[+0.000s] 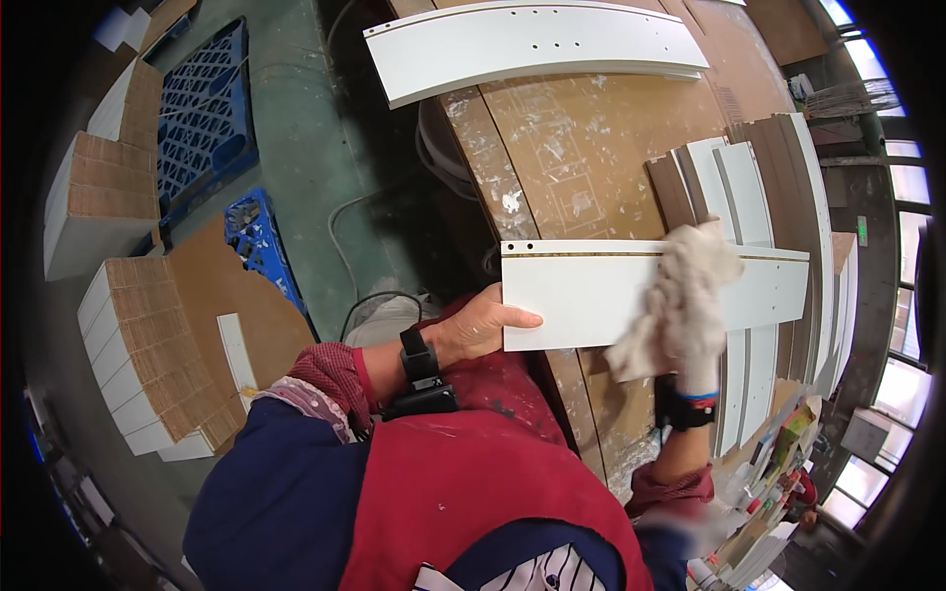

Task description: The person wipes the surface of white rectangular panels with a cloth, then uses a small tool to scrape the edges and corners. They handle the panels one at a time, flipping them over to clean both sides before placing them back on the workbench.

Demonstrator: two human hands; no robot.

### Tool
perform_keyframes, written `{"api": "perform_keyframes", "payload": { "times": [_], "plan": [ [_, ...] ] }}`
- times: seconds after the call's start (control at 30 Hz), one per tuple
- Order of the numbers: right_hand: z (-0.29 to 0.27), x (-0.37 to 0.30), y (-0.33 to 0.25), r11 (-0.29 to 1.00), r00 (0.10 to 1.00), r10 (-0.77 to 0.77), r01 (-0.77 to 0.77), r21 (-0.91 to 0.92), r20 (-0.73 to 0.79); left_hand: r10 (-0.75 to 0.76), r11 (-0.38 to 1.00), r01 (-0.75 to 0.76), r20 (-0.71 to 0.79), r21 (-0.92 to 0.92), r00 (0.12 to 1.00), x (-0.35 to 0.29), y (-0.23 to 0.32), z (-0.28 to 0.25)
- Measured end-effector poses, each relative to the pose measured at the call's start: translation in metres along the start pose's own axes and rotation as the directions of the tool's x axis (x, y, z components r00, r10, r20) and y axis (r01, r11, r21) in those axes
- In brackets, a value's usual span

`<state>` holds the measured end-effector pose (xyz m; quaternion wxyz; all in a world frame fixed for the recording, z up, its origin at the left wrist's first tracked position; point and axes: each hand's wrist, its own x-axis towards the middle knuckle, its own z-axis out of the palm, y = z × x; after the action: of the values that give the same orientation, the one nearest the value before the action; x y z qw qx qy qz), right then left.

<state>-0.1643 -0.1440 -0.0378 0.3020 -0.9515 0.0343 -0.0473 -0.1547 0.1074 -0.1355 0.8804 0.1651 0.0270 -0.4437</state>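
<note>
A white board [581, 305] with two dark holes at its left end and a brown groove along its far edge lies across the worktable. My left hand [483, 322] grips that left end, thumb on top and fingers out of sight below. A cream cloth [690, 281] is pressed on the board right of its middle, blurred by motion. My right hand [698, 366] is closed on this cloth, which hides most of its fingers.
Brown sheeting spotted with white paint covers the worktable [552, 148]. Curved white boards [532, 39] lie stacked at its far end, and more boards [803, 207] stand on the right. Bundled boards [148, 345] and a blue pallet [207, 108] are on the floor at left.
</note>
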Motion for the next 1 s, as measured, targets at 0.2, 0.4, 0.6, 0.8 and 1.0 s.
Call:
{"api": "perform_keyframes", "payload": {
  "times": [0.2,0.4,0.6,0.8,1.0],
  "plan": [
    [-0.014,-0.047,0.062,0.913,0.946,-0.249,0.157,-0.377,-0.207,-0.048,0.999,0.046,-0.088,-0.025,0.995,0.003,0.000,0.002],
    [0.032,-0.098,-0.057,0.967,0.709,-0.186,0.253,0.001,0.681,-0.030,0.999,0.032,-0.098,0.012,0.995,-0.003,0.004,0.006],
    [-0.003,-0.133,0.009,0.977,0.946,0.177,-0.135,-0.167,0.271,-0.066,0.994,0.077,-0.126,0.083,0.990,-0.002,0.008,0.015],
    [-0.020,-0.141,0.038,0.922,0.963,0.154,-0.221,-0.317,-0.223,-0.079,0.988,0.102,-0.192,0.113,0.978,-0.009,-0.005,0.013],
    [-0.054,-0.193,0.055,0.779,0.702,0.468,-0.615,-0.125,-0.537,-0.076,0.977,0.117,-0.222,0.177,0.972,-0.018,-0.003,0.018]
  ]
}}
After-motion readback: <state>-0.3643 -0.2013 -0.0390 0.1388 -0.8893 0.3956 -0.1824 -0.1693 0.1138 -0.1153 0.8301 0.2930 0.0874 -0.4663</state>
